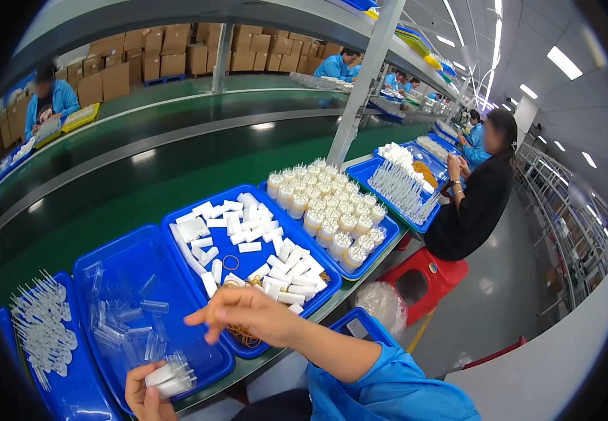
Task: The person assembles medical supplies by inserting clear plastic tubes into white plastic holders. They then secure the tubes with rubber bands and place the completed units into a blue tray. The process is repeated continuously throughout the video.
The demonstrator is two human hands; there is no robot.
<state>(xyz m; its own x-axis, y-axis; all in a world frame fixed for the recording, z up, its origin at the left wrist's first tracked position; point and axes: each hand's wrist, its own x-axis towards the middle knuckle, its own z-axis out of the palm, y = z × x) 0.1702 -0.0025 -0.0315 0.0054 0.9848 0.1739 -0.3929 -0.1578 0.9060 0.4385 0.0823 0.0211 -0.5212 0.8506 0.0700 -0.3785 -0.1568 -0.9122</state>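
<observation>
Low at the left, my left hand is closed round a small bundle of white cylinders with thin transparent prongs standing out of one end. My right hand reaches leftward above the near end of a blue tray. Its index finger is stretched out, the other fingers are partly bent, and no thing shows in it. Beneath it lie tan rubber bands, partly hidden by the hand. White cylinders are scattered over that tray. Transparent plastic tubes lie in the blue tray beside my left hand.
At far left, a blue tray holds white thin-stemmed parts. Banded white bundles stand packed in another tray. Beyond a metal post, a person in black works near a red stool. A green conveyor runs behind.
</observation>
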